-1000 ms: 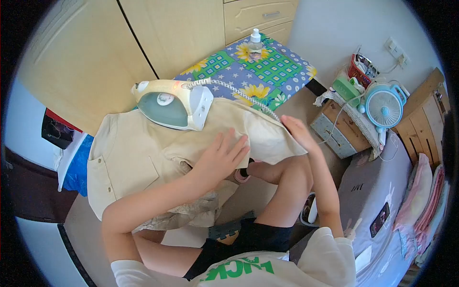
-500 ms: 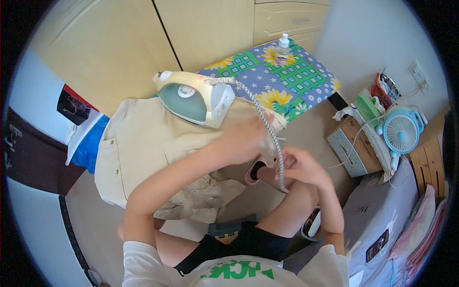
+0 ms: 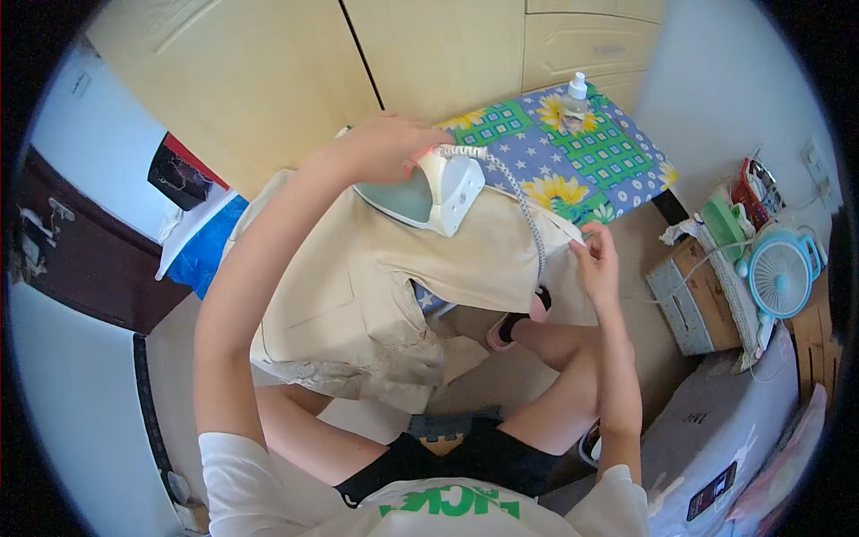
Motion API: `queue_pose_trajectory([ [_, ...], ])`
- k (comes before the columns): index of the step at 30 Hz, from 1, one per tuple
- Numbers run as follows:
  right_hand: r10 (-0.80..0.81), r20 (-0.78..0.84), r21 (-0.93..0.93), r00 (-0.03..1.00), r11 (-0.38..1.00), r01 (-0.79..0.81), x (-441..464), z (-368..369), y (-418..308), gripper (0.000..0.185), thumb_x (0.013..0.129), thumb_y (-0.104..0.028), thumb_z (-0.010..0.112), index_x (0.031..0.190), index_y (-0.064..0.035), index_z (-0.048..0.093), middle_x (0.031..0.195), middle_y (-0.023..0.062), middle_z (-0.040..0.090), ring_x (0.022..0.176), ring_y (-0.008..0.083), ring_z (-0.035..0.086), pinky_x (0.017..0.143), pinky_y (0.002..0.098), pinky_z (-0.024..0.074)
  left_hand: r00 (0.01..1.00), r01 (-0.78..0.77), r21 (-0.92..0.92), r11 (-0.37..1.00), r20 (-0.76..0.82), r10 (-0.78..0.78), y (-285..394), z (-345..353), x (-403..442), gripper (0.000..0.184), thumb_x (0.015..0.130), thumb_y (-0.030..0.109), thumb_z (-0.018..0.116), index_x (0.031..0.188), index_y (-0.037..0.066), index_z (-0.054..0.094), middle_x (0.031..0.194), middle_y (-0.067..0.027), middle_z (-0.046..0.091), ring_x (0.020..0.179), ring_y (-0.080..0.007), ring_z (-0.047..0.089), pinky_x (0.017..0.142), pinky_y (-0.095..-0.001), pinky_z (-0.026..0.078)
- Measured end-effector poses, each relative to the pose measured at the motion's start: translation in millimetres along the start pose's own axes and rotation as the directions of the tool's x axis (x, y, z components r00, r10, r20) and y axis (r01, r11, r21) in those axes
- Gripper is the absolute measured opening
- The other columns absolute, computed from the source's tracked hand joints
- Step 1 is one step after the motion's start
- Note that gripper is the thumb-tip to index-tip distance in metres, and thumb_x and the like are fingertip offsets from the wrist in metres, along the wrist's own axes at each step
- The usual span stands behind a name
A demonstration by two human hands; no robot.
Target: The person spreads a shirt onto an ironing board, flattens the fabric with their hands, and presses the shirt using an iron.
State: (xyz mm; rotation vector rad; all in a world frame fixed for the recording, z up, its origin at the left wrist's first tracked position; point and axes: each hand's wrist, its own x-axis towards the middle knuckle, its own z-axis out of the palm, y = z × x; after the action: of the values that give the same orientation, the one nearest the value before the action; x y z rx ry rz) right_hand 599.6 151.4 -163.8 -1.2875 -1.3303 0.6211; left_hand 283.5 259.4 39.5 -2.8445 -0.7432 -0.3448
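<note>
The clothes iron (image 3: 456, 192), cream and white with a grey-green lower body, rests on the cream trousers (image 3: 340, 268). My left hand (image 3: 389, 148) is closed round its handle and covers most of the handle. A black-and-white braided cord (image 3: 535, 228) runs from the iron's rear and droops over the fabric. At the right end of the stretched trouser leg, my right hand (image 3: 598, 259) pinches the fabric edge between thumb and fingers. The other leg hangs crumpled toward my knees. Beneath the trousers is an ironing board (image 3: 501, 148) with a flowered, starred cover.
A clear pump bottle (image 3: 574, 106) stands at the board's far end. Light wooden cabinets (image 3: 447, 54) rise behind it. To the right are a blue fan (image 3: 780, 279), a wooden box (image 3: 684, 300) and a grey bed with a phone (image 3: 712, 490). A blue bag (image 3: 208, 255) sits at left.
My left hand has moved from the right end of the trousers to the iron's handle. My right hand has risen to the fabric edge, and the trouser leg is now spread out to the right.
</note>
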Motion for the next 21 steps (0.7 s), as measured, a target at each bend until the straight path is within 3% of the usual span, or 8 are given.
queue_pose_trajectory([
  [2,-0.008,0.035,-0.062,0.999,0.998,0.010,13,-15,-26,0.015,0.082,-0.006,0.062,0.096,-0.0031,0.057,0.064,-0.0017,0.047,0.063,0.0067,0.044,0.061,0.0209,0.0373,0.889,0.240,-0.052,0.969,0.413,-0.198,-1,-6,10,0.051,0.070,0.004,0.061,0.119,0.016,0.053,0.107,-0.0088,0.059,0.098,-0.0265,0.056,0.081,-0.0354,0.046],
  [5,-0.037,0.121,-0.135,0.992,0.989,0.053,53,-39,-33,0.013,0.084,-0.012,0.059,0.086,-0.0005,0.064,0.073,0.0042,0.059,0.065,0.0110,0.051,0.063,0.0251,0.0408,0.936,0.233,-0.133,0.963,0.298,-0.186,-11,4,1,0.054,0.071,0.003,0.061,0.122,0.019,0.052,0.114,-0.0065,0.058,0.103,-0.0253,0.055,0.082,-0.0362,0.046],
  [7,0.154,0.323,-0.495,0.934,0.869,0.027,89,-46,-36,0.021,0.081,-0.018,0.061,0.092,-0.0018,0.065,0.080,0.0130,0.064,0.075,0.0208,0.061,0.069,0.0324,0.0452,0.937,0.244,-0.112,0.963,0.283,-0.204,-7,2,1,0.053,0.072,0.002,0.060,0.122,0.018,0.053,0.115,-0.0065,0.058,0.104,-0.0254,0.054,0.083,-0.0364,0.046],
  [8,0.149,0.321,-0.492,0.935,0.870,0.030,101,-44,-38,0.021,0.081,-0.018,0.061,0.092,-0.0018,0.065,0.080,0.0130,0.064,0.075,0.0208,0.061,0.069,0.0324,0.0452,0.937,0.261,-0.108,0.959,0.267,-0.225,-5,3,0,0.052,0.072,0.001,0.059,0.121,0.018,0.054,0.115,-0.0065,0.058,0.105,-0.0255,0.054,0.084,-0.0366,0.046],
  [10,0.142,0.260,-0.732,0.955,0.674,0.099,120,-36,-44,0.023,0.076,-0.022,0.065,0.091,-0.0037,0.066,0.091,0.0182,0.064,0.085,0.0296,0.062,0.073,0.0385,0.0465,0.953,0.232,-0.138,0.963,0.230,-0.196,-12,10,-2,0.052,0.072,0.000,0.058,0.121,0.018,0.054,0.116,-0.0063,0.057,0.106,-0.0255,0.053,0.085,-0.0363,0.046],
  [12,0.181,0.266,-0.772,0.947,0.629,0.097,131,-28,-59,0.022,0.076,-0.023,0.066,0.088,-0.0043,0.065,0.090,0.0175,0.064,0.085,0.0309,0.061,0.073,0.0393,0.0465,0.967,0.202,-0.175,0.964,0.194,-0.167,-16,11,-5,0.052,0.072,-0.002,0.058,0.121,0.017,0.055,0.117,-0.0061,0.057,0.107,-0.0255,0.053,0.086,-0.0359,0.045],
  [17,0.204,0.247,-0.807,0.947,0.584,0.085,143,-17,-48,0.023,0.072,-0.021,0.070,0.083,-0.0053,0.058,0.086,0.0152,0.064,0.082,0.0315,0.060,0.069,0.0390,0.0453,0.931,0.357,-0.304,0.884,0.195,-0.309,-12,-8,-7,0.053,0.071,-0.002,0.058,0.120,0.016,0.055,0.113,-0.0069,0.058,0.106,-0.0263,0.053,0.088,-0.0349,0.044],
  [21,0.151,0.291,-0.802,0.945,0.577,0.154,147,-29,-52,0.036,0.071,-0.037,0.070,0.088,-0.0071,0.059,0.088,0.0147,0.064,0.085,0.0318,0.061,0.071,0.0401,0.0456,0.946,0.316,-0.309,0.897,0.169,-0.276,-16,-2,-11,0.053,0.070,-0.003,0.057,0.120,0.017,0.056,0.113,-0.0071,0.058,0.105,-0.0264,0.053,0.087,-0.0360,0.045],
])
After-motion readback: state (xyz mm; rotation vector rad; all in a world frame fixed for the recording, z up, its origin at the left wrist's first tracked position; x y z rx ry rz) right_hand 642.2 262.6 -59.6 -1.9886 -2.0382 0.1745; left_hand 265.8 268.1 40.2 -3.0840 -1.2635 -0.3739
